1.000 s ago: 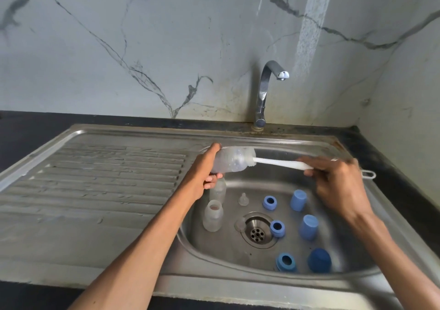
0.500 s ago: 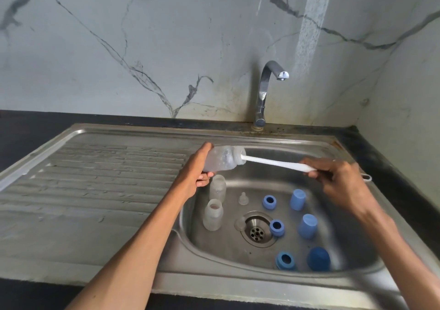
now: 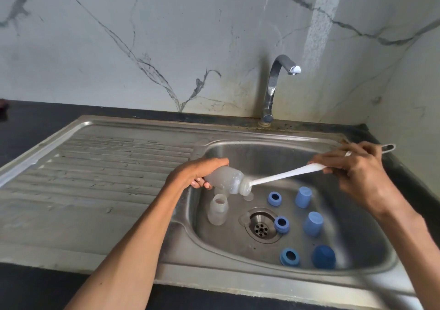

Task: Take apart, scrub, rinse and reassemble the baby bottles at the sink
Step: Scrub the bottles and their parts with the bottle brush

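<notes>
Setting: stainless steel sink (image 3: pixel 119 167) with ribbed drainboard, set in a dark counter against a marble-veined wall; curved tap (image 3: pixel 273 90) at the back, no water seen running.

Grip, left: left hand (image 3: pixel 192 174) wrapped around the base end of a cloudy, translucent baby bottle (image 3: pixel 223 178), fingers curled under and thumb over. The bottle is held above the basin's left edge, lying nearly level, mouth tipped slightly down and to the right.

Grip, right: right hand (image 3: pixel 357 174) pinching the far end of a white bottle brush (image 3: pixel 285 174) between fingers and thumb. The handle slants down-left into the bottle's mouth; the brush head is hidden inside.

Step in hand, judged: scrubbing the interior. Done well, the brush would reach the bottom and be twisted as it travels, so the shoulder below the neck gets swept. The left hand should brace firmly, since wet plastic is likely slippery. Keeping the mouth low lets suds drain.

Bottle condition: frosted, small, wet or soapy film at the neck.

Basin contents: a second clear bottle (image 3: pixel 217 211) upright near the left wall, another partly hidden behind it; three blue collars (image 3: pixel 274 199), three blue caps (image 3: pixel 303 196), and a clear teat (image 3: pixel 245 219) beside the drain (image 3: pixel 262 226). All lie apart, unassembled; reassembly appears well ahead.
</notes>
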Tool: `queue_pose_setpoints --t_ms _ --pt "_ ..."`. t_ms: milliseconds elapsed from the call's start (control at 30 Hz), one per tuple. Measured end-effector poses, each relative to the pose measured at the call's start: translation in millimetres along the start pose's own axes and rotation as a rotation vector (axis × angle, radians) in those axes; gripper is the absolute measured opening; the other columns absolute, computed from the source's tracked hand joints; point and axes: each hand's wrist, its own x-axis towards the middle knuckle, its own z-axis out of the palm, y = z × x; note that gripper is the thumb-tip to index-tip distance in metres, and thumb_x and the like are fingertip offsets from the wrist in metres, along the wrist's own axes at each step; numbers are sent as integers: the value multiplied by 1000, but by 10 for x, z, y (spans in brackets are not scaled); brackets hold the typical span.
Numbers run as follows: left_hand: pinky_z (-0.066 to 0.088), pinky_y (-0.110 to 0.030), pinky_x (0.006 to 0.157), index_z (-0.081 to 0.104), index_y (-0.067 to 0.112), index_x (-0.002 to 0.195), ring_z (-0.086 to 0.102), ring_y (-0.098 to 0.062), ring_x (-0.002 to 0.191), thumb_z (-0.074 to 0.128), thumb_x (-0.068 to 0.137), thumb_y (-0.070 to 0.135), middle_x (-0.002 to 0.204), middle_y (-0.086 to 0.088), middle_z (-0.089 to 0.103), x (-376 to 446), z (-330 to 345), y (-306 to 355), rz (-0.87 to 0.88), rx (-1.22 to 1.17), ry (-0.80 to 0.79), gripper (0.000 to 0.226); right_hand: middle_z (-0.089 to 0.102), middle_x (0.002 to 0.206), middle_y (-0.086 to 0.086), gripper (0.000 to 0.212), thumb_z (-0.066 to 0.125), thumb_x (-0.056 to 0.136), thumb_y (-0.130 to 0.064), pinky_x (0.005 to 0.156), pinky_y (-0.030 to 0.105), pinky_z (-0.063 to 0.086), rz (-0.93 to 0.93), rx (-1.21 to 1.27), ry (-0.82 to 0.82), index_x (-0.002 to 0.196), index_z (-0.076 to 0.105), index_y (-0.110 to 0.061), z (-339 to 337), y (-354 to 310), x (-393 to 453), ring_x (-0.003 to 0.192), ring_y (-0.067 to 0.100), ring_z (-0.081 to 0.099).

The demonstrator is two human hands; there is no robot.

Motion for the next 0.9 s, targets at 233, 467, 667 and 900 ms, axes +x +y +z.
queue_pose_setpoints --t_ms 233,467,667,900 --pt "27 -16 40 64 9 78 44 -17 38 54 85 51 48 -6 53 68 34 34 168 32 386 44 76 99 -3 51 81 67 13 86 34 22 -1 -61 63 102 78 -24 1 -19 -21 92 33 64" --pt "10 -15 34 56 10 84 28 -9 31 55 93 41 50 -2 45 -29 84 166 382 -665 211 33 70 112 -11 41 67 88 3 92 2 40 296 467 -68 115 69 -28 -63 -63 -44 108 1 59" --pt "18 -17 34 60 8 80 28 -11 31 55 97 38 51 -7 44 86 83 94 515 -813 376 36 68 92 -9 23 55 99 -7 73 8 40 459 514 -380 94 71 -23 100 -202 -28 88 8 61" --pt "50 -29 52 70 15 95 59 -21 65 69 94 27 87 -7 68 170 60 47 752 -620 487 12 61 75 4 29 44 104 -12 59 21 38 614 539 -450 98 71 -21 208 -190 -62 65 16 47"
